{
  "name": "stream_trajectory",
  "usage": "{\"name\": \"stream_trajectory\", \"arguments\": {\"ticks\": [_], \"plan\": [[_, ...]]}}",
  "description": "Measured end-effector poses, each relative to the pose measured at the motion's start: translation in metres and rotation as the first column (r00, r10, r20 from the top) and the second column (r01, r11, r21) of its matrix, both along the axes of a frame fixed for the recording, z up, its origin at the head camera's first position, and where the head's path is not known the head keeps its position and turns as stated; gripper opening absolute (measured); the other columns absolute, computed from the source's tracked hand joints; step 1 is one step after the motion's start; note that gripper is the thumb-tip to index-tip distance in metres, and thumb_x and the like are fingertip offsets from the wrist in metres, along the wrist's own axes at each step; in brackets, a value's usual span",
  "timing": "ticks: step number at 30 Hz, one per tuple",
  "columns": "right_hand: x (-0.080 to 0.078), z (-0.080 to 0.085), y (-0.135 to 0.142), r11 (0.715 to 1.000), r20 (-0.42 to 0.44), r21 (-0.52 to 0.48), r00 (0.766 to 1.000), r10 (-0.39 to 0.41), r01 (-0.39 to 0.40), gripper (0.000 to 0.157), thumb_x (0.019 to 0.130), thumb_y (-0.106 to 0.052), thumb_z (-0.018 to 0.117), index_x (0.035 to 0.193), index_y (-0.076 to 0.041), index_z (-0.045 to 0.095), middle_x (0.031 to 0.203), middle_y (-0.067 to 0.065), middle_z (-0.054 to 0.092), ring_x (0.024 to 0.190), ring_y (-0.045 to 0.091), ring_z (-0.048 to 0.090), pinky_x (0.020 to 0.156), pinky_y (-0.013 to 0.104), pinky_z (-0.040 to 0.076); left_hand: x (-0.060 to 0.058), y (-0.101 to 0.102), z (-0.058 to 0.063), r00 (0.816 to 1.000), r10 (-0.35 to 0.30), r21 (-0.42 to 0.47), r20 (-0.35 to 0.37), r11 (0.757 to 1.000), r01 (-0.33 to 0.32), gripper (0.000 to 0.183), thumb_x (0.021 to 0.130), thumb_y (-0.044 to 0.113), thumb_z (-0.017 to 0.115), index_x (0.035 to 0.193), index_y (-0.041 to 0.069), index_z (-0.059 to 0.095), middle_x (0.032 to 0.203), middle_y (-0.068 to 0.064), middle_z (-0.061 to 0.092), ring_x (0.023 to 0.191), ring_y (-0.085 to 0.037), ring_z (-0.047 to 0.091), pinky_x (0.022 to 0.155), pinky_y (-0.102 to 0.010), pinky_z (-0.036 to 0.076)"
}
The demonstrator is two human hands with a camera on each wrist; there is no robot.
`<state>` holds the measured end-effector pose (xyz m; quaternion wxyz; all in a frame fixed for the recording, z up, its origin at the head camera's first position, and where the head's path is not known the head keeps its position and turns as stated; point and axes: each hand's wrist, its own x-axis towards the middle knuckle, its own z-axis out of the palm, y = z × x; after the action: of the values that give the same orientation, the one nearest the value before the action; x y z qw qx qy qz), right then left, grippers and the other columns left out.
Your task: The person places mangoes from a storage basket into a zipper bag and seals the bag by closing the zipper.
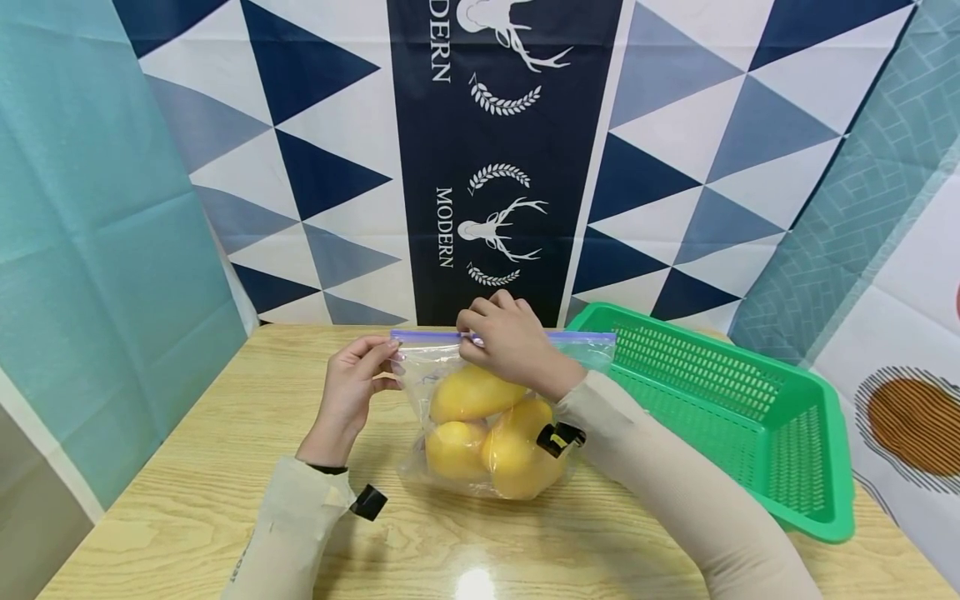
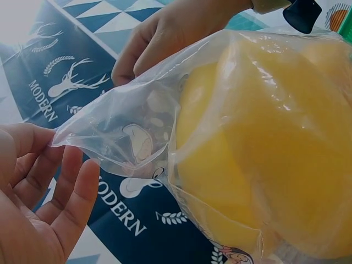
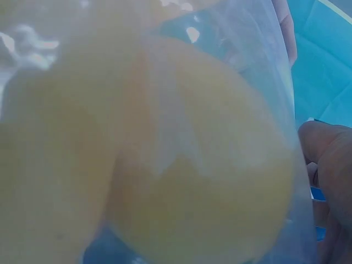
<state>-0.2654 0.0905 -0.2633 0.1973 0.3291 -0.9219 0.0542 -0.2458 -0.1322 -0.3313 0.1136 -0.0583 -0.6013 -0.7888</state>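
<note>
A clear zip bag (image 1: 427, 358) stands on the wooden table (image 1: 225, 467) with three yellow mangoes (image 1: 476, 392) inside. Its purple-blue zip strip (image 1: 427, 336) runs along the top. My left hand (image 1: 378, 360) pinches the bag's top left corner. My right hand (image 1: 487, 337) pinches the zip strip near its middle, fingers curled over it. In the left wrist view the bag corner (image 2: 71, 135) meets my left hand (image 2: 44, 181), and the right hand (image 2: 165, 33) grips the top behind it. The right wrist view is filled by blurred mangoes (image 3: 165, 154) close up, with my fingers (image 3: 330, 181) at the right edge.
A green plastic basket (image 1: 817, 467) sits on the table to the right of the bag, touching or nearly touching it. A patterned cloth backdrop (image 1: 487, 167) hangs right behind the table. Bare tabletop lies to the left and in front.
</note>
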Motion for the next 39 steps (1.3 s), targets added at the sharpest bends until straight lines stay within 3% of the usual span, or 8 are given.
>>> {"name": "stream_trajectory", "arguments": {"ticks": [22,39], "plan": [[0.002,-0.003,0.024,1.000,-0.025,-0.015,1.000,-0.016,0.016,0.021,0.094,-0.025,0.053,0.104,-0.016,0.069,0.104,0.002,0.066,0.096,0.026,0.050,0.075,0.038,0.044,0.001,0.000,0.001,1.000,-0.003,-0.001,-0.004,1.000,0.003,0.030,0.096,0.002,0.060,0.078,0.022,0.073,0.074,0.002,0.067,0.062,-0.010,0.063,0.055,-0.026,0.058],[0.005,-0.006,0.044,0.997,-0.101,-0.063,0.995,0.027,-0.034,0.015,0.093,-0.022,0.056,0.096,-0.013,0.068,0.096,0.005,0.066,0.091,0.029,0.053,0.068,0.040,0.046,0.000,0.000,0.000,1.000,-0.004,0.008,-0.006,1.000,0.004,0.031,0.096,0.001,0.060,0.077,0.022,0.073,0.073,0.002,0.068,0.061,-0.010,0.062,0.054,-0.026,0.058]]}}
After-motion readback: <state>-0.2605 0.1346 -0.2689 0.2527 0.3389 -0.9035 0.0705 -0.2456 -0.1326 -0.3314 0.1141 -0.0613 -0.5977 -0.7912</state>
